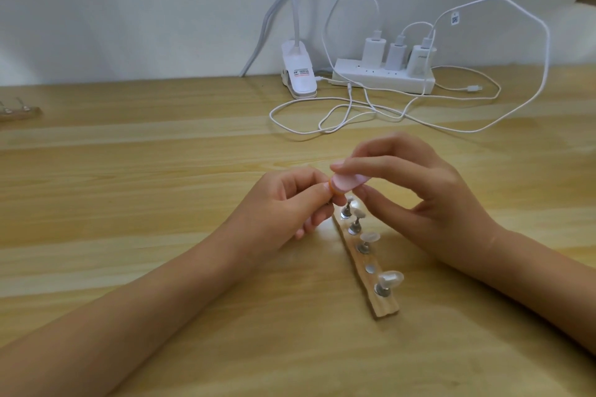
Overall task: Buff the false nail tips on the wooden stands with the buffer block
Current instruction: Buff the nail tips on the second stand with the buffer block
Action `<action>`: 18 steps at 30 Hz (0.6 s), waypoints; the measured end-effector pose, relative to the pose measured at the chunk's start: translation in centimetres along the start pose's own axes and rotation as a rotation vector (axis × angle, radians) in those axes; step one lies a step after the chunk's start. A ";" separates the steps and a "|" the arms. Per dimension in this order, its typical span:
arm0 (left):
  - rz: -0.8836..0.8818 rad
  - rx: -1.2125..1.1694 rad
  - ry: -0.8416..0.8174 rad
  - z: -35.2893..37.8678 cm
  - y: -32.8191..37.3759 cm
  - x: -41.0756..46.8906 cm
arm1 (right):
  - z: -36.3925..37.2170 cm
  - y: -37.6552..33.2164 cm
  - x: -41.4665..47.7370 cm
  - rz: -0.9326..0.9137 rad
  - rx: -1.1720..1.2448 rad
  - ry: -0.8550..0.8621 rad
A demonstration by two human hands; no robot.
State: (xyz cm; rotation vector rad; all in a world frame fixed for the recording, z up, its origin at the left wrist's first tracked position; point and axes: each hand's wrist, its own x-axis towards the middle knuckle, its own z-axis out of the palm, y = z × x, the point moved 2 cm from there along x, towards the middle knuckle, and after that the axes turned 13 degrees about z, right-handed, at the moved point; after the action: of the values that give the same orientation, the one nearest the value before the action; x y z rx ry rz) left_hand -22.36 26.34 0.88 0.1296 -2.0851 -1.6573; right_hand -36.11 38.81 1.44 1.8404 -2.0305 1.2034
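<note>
**Fig.** Buffing step in hand, centre of frame. The buffer block (350, 184) (pink face, orange edge) is gripped between thumb and forefinger of the right hand (419, 193) and held raised, just above the far end of the wooden stand (385, 306). That stand lies diagonally on the bench (161, 203), lower centre-right.

The fingers of the left hand (290, 200) are curled and pinched on a small item at the block's orange end. The item is mostly hidden and is judged to be the peg missing from the stand.

**Stand contents:** 5 sockets. Four are occupied by metal pegs carrying nail tips (392, 277); the empty socket (371, 267) is 2nd from the near end.

A second stand (19, 113) is cut off at the left edge, upper left; its contents cannot be told. At upper centre-right, three chargers are plugged into a power strip (383, 79).

**Next move (est.):** light strokes of the block across the tip, w/ the peg kept steady. The peg is then to be reseated in the vacant socket w/o knocking its neighbours, which stand close on both sides.
</note>
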 end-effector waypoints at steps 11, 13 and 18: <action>0.000 -0.086 0.049 0.0 0.1 0.0 | -0.2 0.0 0.2 0.091 0.027 0.030; 0.003 -0.089 0.039 0.0 0.1 0.0 | 0.0 -0.1 0.2 0.089 0.034 0.029; 0.002 -0.080 0.035 0.0 0.1 -0.1 | -0.2 0.1 0.3 0.080 0.016 0.024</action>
State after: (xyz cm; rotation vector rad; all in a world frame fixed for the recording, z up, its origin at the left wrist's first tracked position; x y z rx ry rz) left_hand -22.28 26.39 0.99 0.1293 -1.9888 -1.7223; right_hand -36.37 38.72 1.68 1.7578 -2.1066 1.2596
